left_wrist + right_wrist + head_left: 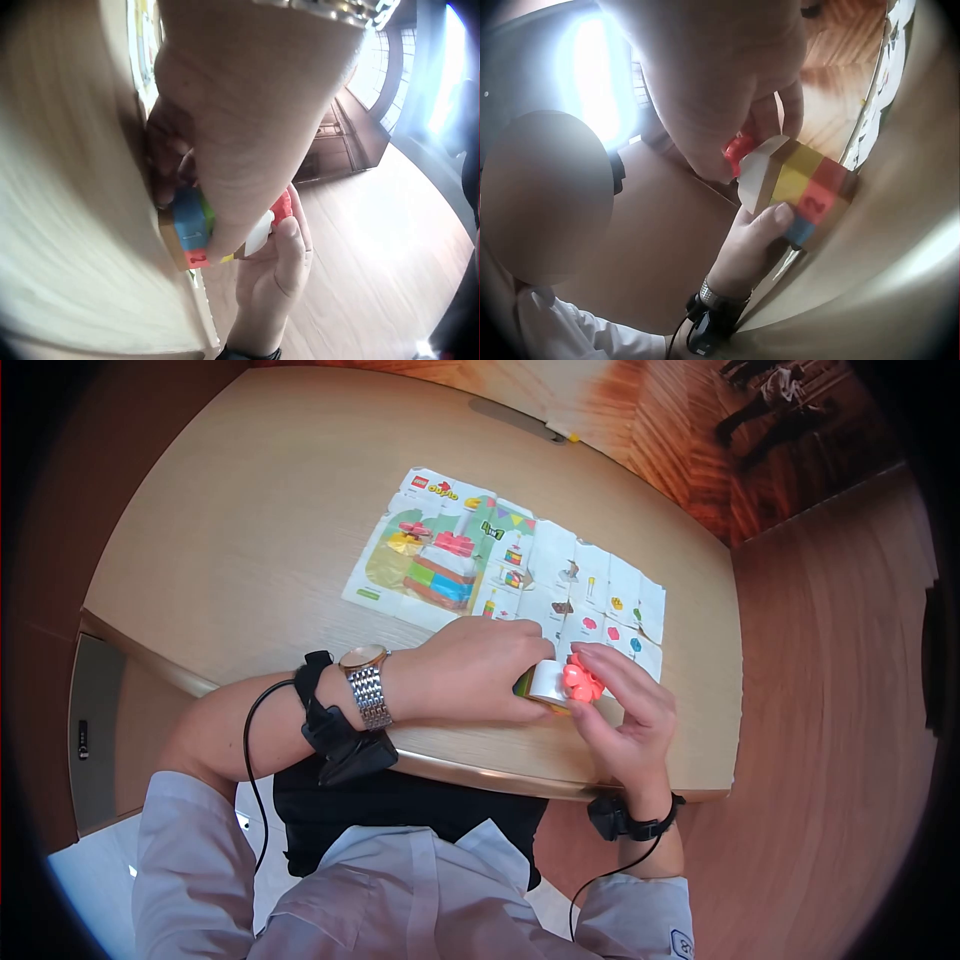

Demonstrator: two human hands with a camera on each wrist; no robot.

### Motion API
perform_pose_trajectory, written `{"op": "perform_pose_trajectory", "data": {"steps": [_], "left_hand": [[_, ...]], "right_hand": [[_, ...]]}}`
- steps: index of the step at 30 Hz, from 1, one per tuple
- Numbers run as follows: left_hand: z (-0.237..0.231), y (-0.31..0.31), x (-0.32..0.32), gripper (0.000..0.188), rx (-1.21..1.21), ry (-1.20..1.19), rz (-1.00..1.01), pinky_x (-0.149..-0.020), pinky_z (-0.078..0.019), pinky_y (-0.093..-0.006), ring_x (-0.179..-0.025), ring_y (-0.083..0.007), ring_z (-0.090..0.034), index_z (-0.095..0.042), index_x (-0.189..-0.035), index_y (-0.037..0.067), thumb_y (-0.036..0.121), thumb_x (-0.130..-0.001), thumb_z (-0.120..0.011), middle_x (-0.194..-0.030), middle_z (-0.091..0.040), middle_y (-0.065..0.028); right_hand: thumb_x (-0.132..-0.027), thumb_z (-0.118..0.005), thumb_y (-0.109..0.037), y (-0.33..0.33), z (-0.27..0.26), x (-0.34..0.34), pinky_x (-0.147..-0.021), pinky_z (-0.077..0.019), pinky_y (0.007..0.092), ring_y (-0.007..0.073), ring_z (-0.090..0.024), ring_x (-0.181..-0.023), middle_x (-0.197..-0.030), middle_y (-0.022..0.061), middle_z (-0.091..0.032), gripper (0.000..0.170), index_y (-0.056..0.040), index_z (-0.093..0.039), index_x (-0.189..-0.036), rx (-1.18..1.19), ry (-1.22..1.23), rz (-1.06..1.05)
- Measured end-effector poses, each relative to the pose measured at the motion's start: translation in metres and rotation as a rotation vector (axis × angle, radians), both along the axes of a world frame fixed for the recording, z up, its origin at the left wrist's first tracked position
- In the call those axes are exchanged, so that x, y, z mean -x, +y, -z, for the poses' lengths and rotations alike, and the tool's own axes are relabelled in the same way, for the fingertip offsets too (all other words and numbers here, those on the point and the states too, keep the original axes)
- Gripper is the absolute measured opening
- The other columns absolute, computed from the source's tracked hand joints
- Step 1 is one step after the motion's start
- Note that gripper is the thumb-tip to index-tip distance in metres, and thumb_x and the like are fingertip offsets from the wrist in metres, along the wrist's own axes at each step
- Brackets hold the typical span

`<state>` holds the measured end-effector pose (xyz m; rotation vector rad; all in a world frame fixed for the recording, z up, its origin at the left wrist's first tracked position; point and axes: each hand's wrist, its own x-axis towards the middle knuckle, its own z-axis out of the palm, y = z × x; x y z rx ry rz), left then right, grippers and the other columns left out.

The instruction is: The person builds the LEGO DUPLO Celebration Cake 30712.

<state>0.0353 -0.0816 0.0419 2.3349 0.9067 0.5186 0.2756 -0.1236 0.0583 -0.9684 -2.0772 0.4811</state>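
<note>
A small cake-like stack of toy building bricks is in my left hand (465, 668), whose thumb and fingers grip its sides close to the tabletop. In the right wrist view, the stack has a yellow brick (799, 169), a red brick (826, 187) marked 2, and a white rounded piece (759, 174) at one end. A blue brick (193, 217) marked 1 shows in the left wrist view. My right hand (632, 712) pinches a coral-red flower piece (582, 680) between thumb and fingers, right against the white piece.
An unfolded, creased Duplo instruction sheet (545, 545) lies on the wooden table (270, 490) just beyond my hands. The table's curved front edge (470, 772) runs below my forearms. Cables trail from the wrist cameras along both arms.
</note>
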Motion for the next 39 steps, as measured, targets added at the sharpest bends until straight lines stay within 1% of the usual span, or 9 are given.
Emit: {"op": "perform_pose_trajectory", "data": {"steps": [2,3,5,8,15,22,30,34,39], "left_hand": [[0.002,-0.006,-0.003,0.055,0.024,-0.061,-0.030,-0.088,-0.0567,-0.0465,-0.106,-0.0402,-0.069,-0.063,-0.127,0.001,0.039,-0.091,-0.079,-0.116,-0.067,-0.0197],[0.003,-0.010,-0.005,0.055,0.023,-0.060,-0.030,-0.088,-0.0567,-0.0465,-0.106,-0.0402,-0.069,-0.063,-0.127,0.001,0.039,-0.091,-0.079,-0.116,-0.067,-0.0197],[0.006,-0.018,-0.009,0.057,0.024,-0.103,-0.050,-0.090,-0.0568,-0.0482,-0.109,-0.0420,-0.068,-0.054,-0.135,0.000,0.030,-0.092,-0.078,-0.125,-0.064,-0.0219],[0.008,-0.022,-0.010,0.056,0.002,-0.076,-0.045,-0.091,-0.0566,-0.0488,-0.112,-0.0418,-0.067,-0.053,-0.135,-0.002,0.024,-0.092,-0.077,-0.131,-0.062,-0.0222],[0.012,-0.018,-0.008,0.055,0.007,-0.055,-0.019,-0.092,-0.0556,-0.0492,-0.114,-0.0415,-0.066,-0.054,-0.135,-0.001,0.020,-0.090,-0.078,-0.129,-0.063,-0.0215],[0.010,-0.016,-0.007,0.054,0.037,-0.063,-0.017,-0.092,-0.0553,-0.0493,-0.114,-0.0414,-0.066,-0.055,-0.134,0.001,0.018,-0.089,-0.078,-0.128,-0.064,-0.0212],[0.006,-0.013,-0.004,0.055,0.089,-0.077,0.011,-0.093,-0.0553,-0.0482,-0.113,-0.0403,-0.067,-0.056,-0.135,0.002,0.020,-0.088,-0.079,-0.129,-0.065,-0.0197],[0.008,-0.012,-0.005,0.053,0.072,-0.066,0.009,-0.094,-0.0552,-0.0473,-0.113,-0.0400,-0.067,-0.057,-0.134,0.002,0.020,-0.089,-0.078,-0.128,-0.065,-0.0196],[0.011,-0.012,-0.005,0.052,0.029,-0.074,0.018,-0.094,-0.0550,-0.0470,-0.114,-0.0400,-0.066,-0.058,-0.133,0.001,0.021,-0.089,-0.078,-0.126,-0.065,-0.0193]], "right_hand": [[-0.079,-0.083,0.001,0.000,0.006,0.000,-0.100,-0.0583,0.0371,0.0304,-0.075,-0.117,-0.128,0.0197,-0.076,0.047,0.0005,-0.077,-0.126,-0.005,0.023,0.005],[-0.079,-0.083,0.001,0.000,0.008,-0.001,-0.101,-0.0581,0.0370,0.0302,-0.075,-0.117,-0.128,0.0200,-0.076,0.048,0.0005,-0.076,-0.127,-0.007,0.045,0.011],[-0.080,-0.083,0.001,-0.001,0.011,-0.004,-0.101,-0.0579,0.0371,0.0303,-0.075,-0.118,-0.129,0.0201,-0.076,0.048,0.0011,-0.076,-0.128,-0.013,0.049,0.015],[-0.082,-0.084,0.000,-0.003,0.017,-0.005,-0.102,-0.0575,0.0375,0.0303,-0.075,-0.119,-0.130,0.0204,-0.075,0.049,0.0024,-0.075,-0.129,-0.011,0.069,0.035],[-0.083,-0.087,-0.004,-0.003,0.025,-0.006,-0.105,-0.0563,0.0382,0.0304,-0.073,-0.121,-0.131,0.0206,-0.075,0.049,0.0040,-0.074,-0.129,0.048,0.164,0.045],[-0.083,-0.086,-0.003,-0.007,0.023,-0.008,-0.106,-0.0553,0.0382,0.0297,-0.073,-0.121,-0.131,0.0206,-0.075,0.049,0.0053,-0.073,-0.130,0.096,0.230,0.079],[-0.095,-0.082,-0.016,-0.011,0.026,-0.016,-0.109,-0.0528,0.0392,0.0283,-0.072,-0.122,-0.132,0.0201,-0.075,0.048,0.0045,-0.069,-0.136,0.157,0.326,0.100],[-0.097,-0.081,-0.018,-0.013,0.021,-0.016,-0.109,-0.0528,0.0389,0.0277,-0.072,-0.122,-0.132,0.0202,-0.074,0.049,0.0048,-0.068,-0.138,0.202,0.324,0.081],[-0.100,-0.078,-0.021,-0.015,0.021,-0.015,-0.112,-0.0499,0.0397,0.0267,-0.070,-0.125,-0.132,0.0209,-0.074,0.050,0.0055,-0.066,-0.140,0.317,0.419,0.019]]}}
